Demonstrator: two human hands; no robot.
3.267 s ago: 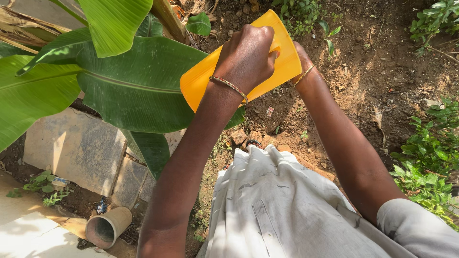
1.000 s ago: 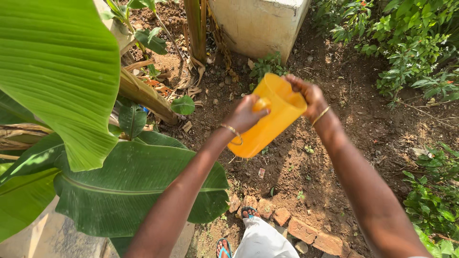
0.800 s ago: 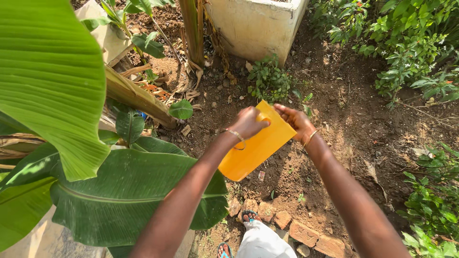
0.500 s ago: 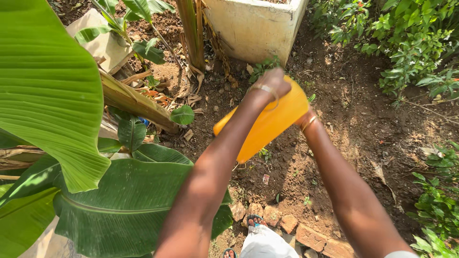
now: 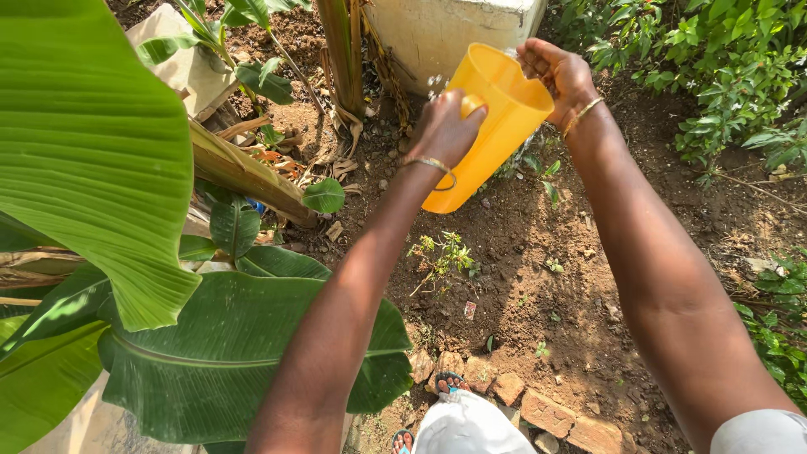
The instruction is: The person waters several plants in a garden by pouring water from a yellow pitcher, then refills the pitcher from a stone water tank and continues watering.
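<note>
While both hands grip, the yellow jug (image 5: 492, 126) hides its handle.

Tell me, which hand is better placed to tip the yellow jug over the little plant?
Probably the left. The left hand grips the handle side of the yellow jug, so it can tilt it. The right hand only pinches the rim. The little plant stands below, on the left hand's side.

Small red-white wrapper scrap (image 5: 469, 310) — on soil.
</note>
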